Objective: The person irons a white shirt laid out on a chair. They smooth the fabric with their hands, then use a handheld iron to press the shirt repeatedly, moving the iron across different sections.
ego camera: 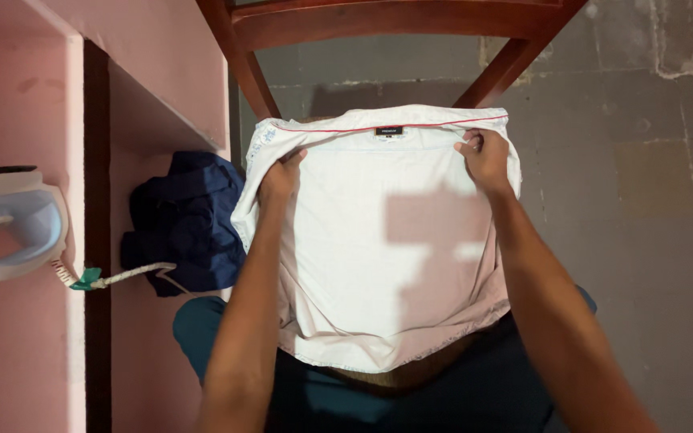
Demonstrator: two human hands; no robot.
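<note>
Left hand [280,178] and right hand [484,159] grip a white shirt [370,256] over a wooden chair [378,24].

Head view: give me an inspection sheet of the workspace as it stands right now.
Surface: wooden chair, its seat mostly covered by the garment.
Job's things: white shirt spread flat, collar with red piping at the far edge.
Clutter: dark blue garment bunched beside the chair.
Hands: left hand and right hand each pinch the shirt near the collar, fingers closed on the fabric.
Cables: braided cord with a green tie runs from the iron on the pink ledge.
Surroundings: grey concrete floor, stained.
</note>
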